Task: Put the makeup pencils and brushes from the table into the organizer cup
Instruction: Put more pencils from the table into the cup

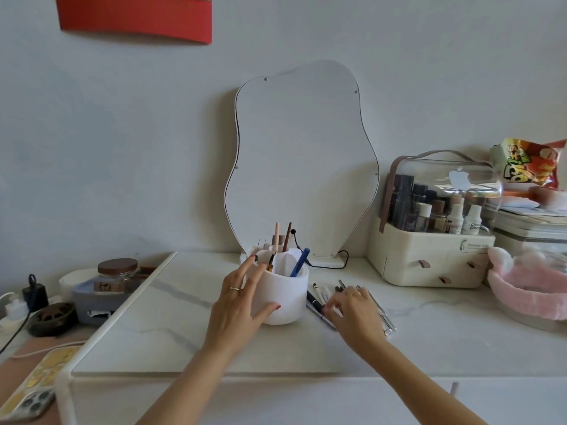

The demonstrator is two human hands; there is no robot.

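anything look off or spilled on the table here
Nothing spilled or damaged. The cup stands upright, steadied by the left hand. The only loose things are the pencils lying beside it under the right hand, waiting to go in.

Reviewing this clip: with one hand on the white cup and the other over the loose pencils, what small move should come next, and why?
Probably close the right hand on one of the pencils and brushes lying on the table right of the organizer cup. Its fingers rest over them but none looks lifted yet, while the left hand braces the cup's side, so it is steadied to receive one.
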